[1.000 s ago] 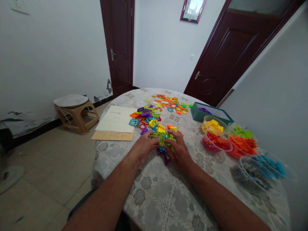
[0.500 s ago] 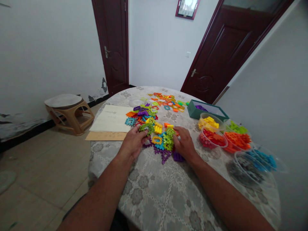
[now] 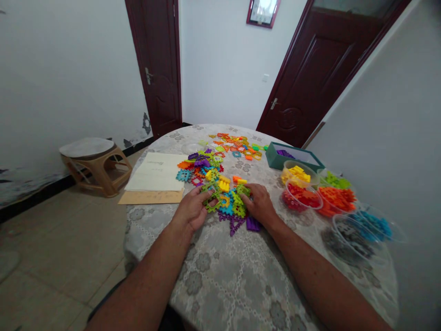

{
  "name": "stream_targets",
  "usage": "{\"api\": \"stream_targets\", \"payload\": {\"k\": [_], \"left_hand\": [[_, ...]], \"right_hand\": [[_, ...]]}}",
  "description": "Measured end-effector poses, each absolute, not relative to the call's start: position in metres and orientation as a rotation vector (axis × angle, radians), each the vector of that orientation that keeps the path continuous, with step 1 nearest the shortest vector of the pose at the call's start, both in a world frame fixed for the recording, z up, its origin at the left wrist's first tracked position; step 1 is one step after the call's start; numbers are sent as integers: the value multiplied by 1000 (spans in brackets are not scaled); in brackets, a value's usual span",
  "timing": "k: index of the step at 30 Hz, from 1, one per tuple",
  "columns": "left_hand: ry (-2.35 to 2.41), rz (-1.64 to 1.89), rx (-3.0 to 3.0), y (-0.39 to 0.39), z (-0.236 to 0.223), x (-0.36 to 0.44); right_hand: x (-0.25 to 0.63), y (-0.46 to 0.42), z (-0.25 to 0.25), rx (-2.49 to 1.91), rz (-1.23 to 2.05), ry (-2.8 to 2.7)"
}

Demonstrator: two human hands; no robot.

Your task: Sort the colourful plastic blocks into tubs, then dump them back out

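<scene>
In the head view my left hand [image 3: 191,209] pinches a lime-green notched building piece [image 3: 206,187] with square openings, raised over the near side of the pile. Across from it, my right hand [image 3: 260,201] has its thumb and fingers closed on green building pieces [image 3: 238,207] at the pile's right edge. Between the hands lie yellow pieces [image 3: 224,185] and blue pieces [image 3: 226,210]. Purple toothed pieces [image 3: 235,225] stick out at the near side, and a purple block [image 3: 253,224] lies under my right hand. The fingers partly hide what they grip.
A mixed-colour heap [image 3: 198,164] lies beyond my left hand, beside white paper [image 3: 156,170] on brown card [image 3: 151,197]. Loose orange pieces [image 3: 229,145] lie farther back. On the right stand a green box [image 3: 275,158] and tubs of yellow [image 3: 295,175], red [image 3: 300,195] and grey pieces [image 3: 349,239].
My left hand has brought the green piece slightly nearer and turned it so its openings face me more. The right hand's fingers have shifted over the green pieces. The view has moved a little.
</scene>
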State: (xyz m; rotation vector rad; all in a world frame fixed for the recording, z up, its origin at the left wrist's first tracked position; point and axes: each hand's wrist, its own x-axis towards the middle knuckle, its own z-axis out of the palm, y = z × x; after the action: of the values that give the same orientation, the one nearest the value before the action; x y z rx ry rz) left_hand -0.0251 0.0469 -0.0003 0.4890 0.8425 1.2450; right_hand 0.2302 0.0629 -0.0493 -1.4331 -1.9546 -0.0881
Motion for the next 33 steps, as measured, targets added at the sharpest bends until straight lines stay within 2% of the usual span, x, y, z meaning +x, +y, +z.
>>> {"api": "stream_targets", "payload": {"k": [4,10,15,26,33], "left_hand": [[820,1274,461,48,-1,-24],[783,1342,526,45,-4,-16],[761,1349,548,41,-5,-11],[726,1365,556,33,0,0],[806,1353,632,35,2,-2]], "right_hand": [[216,45,-29,-1168,-79,-1871],[176,14,-25,-826,81,-2174],[161,8,-26,-880,219,-2114],[151,10,-36,-1023,795,-1691],[148,16,-36,-1046,784,-1553]]}}
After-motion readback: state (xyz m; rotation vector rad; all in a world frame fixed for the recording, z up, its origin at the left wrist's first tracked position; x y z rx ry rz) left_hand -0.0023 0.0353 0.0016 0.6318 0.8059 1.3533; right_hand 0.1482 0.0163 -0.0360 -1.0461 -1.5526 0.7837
